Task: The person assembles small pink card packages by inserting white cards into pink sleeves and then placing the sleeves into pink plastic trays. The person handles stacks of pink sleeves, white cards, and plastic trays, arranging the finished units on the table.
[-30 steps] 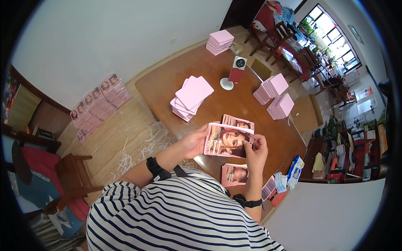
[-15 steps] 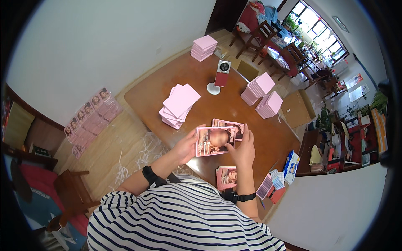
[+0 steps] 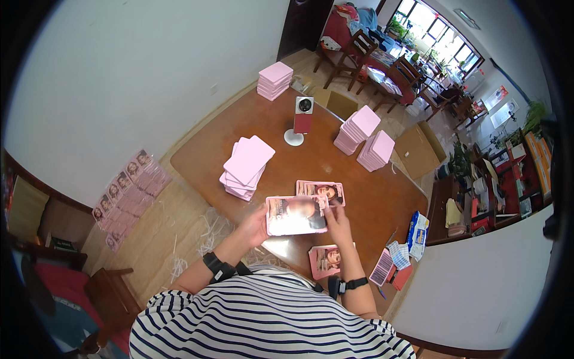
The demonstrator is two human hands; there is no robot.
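Between my hands is a flat pink package [image 3: 294, 220] with a printed portrait and a bright glare across its face. My left hand [image 3: 256, 227] is closed on its left edge. At its right edge, my right hand [image 3: 339, 228] is closed on it too, with fingertips slightly blurred. Just beyond it lie similar pink packages [image 3: 329, 190] with a portrait on top, partly covered by the held one. Another small pile of portrait packages [image 3: 323, 261] sits by my right forearm, which hides part of it.
On the brown table [image 3: 299, 167] stand a fanned stack of pink packages [image 3: 248, 161], two stacks at the far right [image 3: 359, 128] and one at the far corner [image 3: 275, 78]. A camera-like device [image 3: 304, 116] rises mid-table. Wet-wipe-like blue packet [image 3: 417, 233] lies right. Wrapped packages [image 3: 128, 197] rest on the floor.
The held package has come slightly left and nearer to me, and tilts so that light glares off it. My right thumb has slid from its face to its right edge. The view has shifted.
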